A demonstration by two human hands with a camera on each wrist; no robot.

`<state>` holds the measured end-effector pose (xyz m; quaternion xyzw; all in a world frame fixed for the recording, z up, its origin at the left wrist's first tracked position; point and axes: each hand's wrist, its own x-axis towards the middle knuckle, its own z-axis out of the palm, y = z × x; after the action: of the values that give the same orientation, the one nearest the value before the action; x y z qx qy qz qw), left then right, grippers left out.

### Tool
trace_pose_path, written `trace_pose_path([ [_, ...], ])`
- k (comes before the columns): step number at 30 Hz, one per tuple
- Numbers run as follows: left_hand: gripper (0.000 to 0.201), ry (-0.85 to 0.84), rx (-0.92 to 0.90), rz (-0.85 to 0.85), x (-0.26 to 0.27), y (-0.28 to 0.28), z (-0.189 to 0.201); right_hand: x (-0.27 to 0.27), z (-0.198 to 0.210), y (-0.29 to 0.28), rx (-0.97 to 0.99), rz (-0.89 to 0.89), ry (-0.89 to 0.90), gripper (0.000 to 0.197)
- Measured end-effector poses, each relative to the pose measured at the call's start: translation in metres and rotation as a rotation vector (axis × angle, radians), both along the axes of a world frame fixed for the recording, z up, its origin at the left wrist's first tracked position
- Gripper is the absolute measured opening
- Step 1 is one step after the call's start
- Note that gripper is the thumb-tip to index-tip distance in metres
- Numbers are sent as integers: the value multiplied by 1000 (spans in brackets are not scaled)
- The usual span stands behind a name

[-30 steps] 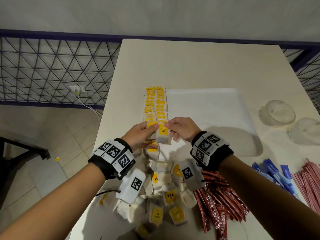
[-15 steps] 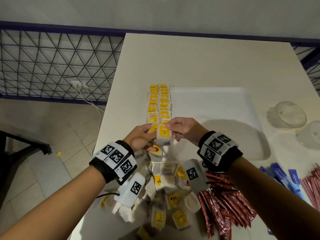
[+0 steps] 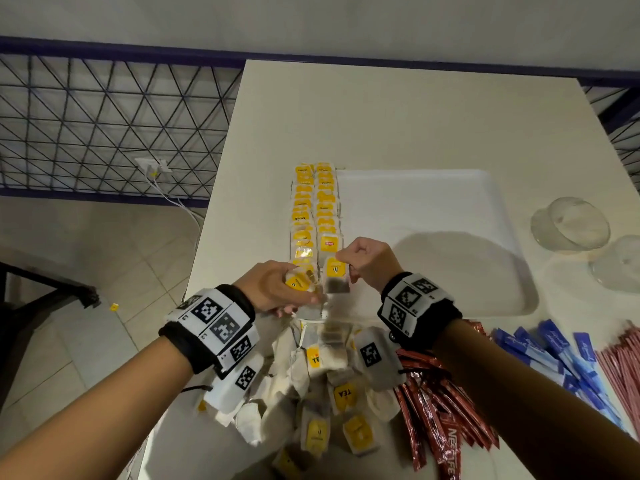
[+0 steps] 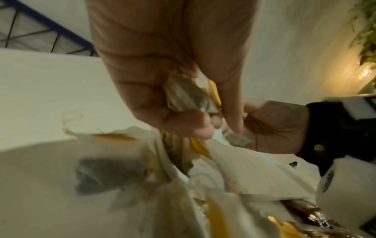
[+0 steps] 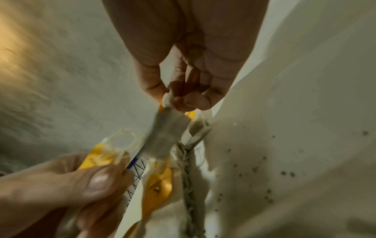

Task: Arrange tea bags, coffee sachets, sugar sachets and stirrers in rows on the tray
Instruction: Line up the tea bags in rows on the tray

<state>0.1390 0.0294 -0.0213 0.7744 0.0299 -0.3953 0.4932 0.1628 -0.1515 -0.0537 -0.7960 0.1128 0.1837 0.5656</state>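
Two rows of yellow-tagged tea bags (image 3: 314,209) run along the left side of the white tray (image 3: 450,216). At the near end of those rows my left hand (image 3: 277,287) grips a tea bag (image 3: 298,282) in curled fingers; the same tea bag (image 4: 187,98) shows in the left wrist view. My right hand (image 3: 367,263) pinches another tea bag (image 3: 335,277) by its top so it hangs down, and that hanging tea bag (image 5: 164,136) appears in the right wrist view. A loose heap of tea bags (image 3: 329,403) lies on the table under my wrists.
Red coffee sachets (image 3: 436,410) lie right of the heap, then blue sachets (image 3: 554,355) and pink-red sticks (image 3: 623,365) at the right edge. Two clear glass cups (image 3: 571,225) stand right of the tray. The table's left edge (image 3: 207,237) drops to a tiled floor.
Both hands have stayed at the near end of the tea bag rows. The tea bag in the right hand now hangs lower and apart from the one in the left.
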Motion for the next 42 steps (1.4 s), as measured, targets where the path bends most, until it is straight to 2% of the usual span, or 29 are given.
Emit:
trace_pose_path([
  [4,26,-56,114,2,6,11,6,7,-7,1,-58,18,-20,24],
  [8,34,-200,308,-28,14,12,11,13,-9,9,-114,36,-42,19],
  [10,31,-248,364,-55,17,6,12,14,-8,12,-128,19,-54,14],
  [12,21,-255,396,-36,19,-4,14,15,-9,13,-142,6,-76,19],
  [16,54,-273,482,-92,20,-20,15,18,-7,12,-151,0,-68,20],
  [21,59,-227,477,-118,23,-28,15,20,-3,10,-177,41,-10,16],
  [23,63,-178,453,-117,22,-27,17,20,-2,8,-172,49,3,15],
  [25,61,-92,344,-57,22,-23,15,20,-1,4,-138,26,3,21],
  [26,56,-37,257,12,22,-21,15,20,0,3,-124,12,-1,23],
  [29,17,80,78,178,21,-18,20,18,7,-3,-87,-18,0,22],
  [35,15,201,-190,402,17,-21,35,4,35,-5,70,143,59,20],
  [38,13,195,-281,474,15,-25,35,-4,42,-3,80,180,62,22],
  [42,16,111,-276,438,6,-30,33,-11,52,-3,132,208,42,17],
])
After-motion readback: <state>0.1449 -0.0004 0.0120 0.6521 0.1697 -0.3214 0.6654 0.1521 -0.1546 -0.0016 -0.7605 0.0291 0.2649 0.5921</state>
